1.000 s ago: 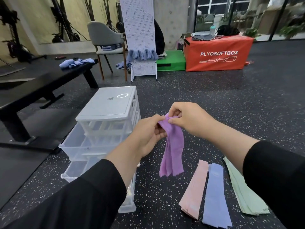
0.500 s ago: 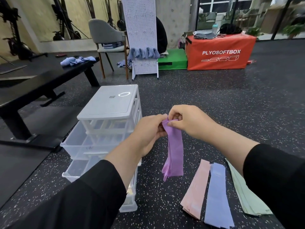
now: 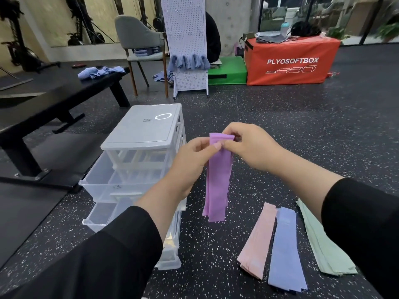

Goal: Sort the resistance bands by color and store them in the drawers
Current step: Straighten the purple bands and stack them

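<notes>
A bundle of purple resistance bands point(image 3: 217, 182) hangs straight down in front of me. My left hand point(image 3: 190, 162) and my right hand point(image 3: 250, 147) both pinch its folded top edge. On the floor to the right lie a pink band pile point(image 3: 257, 240), a blue band pile point(image 3: 285, 251) and a green band pile point(image 3: 323, 244), side by side. A white plastic drawer unit point(image 3: 146, 130) stands to the left, with two clear drawers point(image 3: 112, 186) pulled out; my left forearm hides part of them.
A black bench point(image 3: 49, 108) with blue cloths stands at the left. Further back are a grey chair point(image 3: 142, 39), a white pegboard stand point(image 3: 187, 44), a green box point(image 3: 228, 70) and a red soft box point(image 3: 291, 61). Speckled black floor surrounds me.
Both hands have lifted the purple bands a little and spread the top edge flat; the bundle now hangs straighter and longer.
</notes>
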Demonstrator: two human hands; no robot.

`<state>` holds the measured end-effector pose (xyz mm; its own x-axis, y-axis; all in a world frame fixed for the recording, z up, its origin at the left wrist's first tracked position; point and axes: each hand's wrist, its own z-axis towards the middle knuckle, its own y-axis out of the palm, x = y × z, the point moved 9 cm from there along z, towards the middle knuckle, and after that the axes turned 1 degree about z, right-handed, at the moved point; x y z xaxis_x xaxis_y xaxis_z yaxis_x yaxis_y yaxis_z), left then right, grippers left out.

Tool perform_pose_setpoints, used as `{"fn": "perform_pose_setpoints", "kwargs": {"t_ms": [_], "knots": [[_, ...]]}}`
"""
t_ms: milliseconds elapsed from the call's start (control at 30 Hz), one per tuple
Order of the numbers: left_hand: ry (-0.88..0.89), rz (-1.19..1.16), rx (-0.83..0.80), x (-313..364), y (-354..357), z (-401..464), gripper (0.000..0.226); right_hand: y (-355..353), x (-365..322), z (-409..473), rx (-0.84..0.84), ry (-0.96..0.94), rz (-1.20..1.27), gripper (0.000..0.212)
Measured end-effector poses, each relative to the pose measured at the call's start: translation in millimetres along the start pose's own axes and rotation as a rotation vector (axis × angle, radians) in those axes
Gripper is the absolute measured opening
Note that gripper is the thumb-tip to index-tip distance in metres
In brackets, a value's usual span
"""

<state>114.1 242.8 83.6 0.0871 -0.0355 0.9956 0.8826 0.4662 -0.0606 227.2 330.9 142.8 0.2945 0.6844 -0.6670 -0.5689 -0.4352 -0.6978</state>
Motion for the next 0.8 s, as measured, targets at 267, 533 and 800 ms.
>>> {"fn": "perform_pose_setpoints", "kwargs": {"t_ms": [267, 533, 800], "knots": [[-0.143, 0.022, -0.104, -60.6, 11.9, -10.6, 0.023, -7.2, 9.5, 5.4, 0.041, 0.059, 0.131, 0.007], [-0.353, 0.097, -0.184, -154.0, 30.7, -34.4, 0.010, -4.5, 69.8, 9.5, 0.055, 0.236, 0.089, 0.007], [-0.551, 0.072, -0.196, -241.5, 42.6, -51.0, 0.023, 34.8, 177.9, 12.0, 0.014, 0.462, 0.040, 0.006]]}}
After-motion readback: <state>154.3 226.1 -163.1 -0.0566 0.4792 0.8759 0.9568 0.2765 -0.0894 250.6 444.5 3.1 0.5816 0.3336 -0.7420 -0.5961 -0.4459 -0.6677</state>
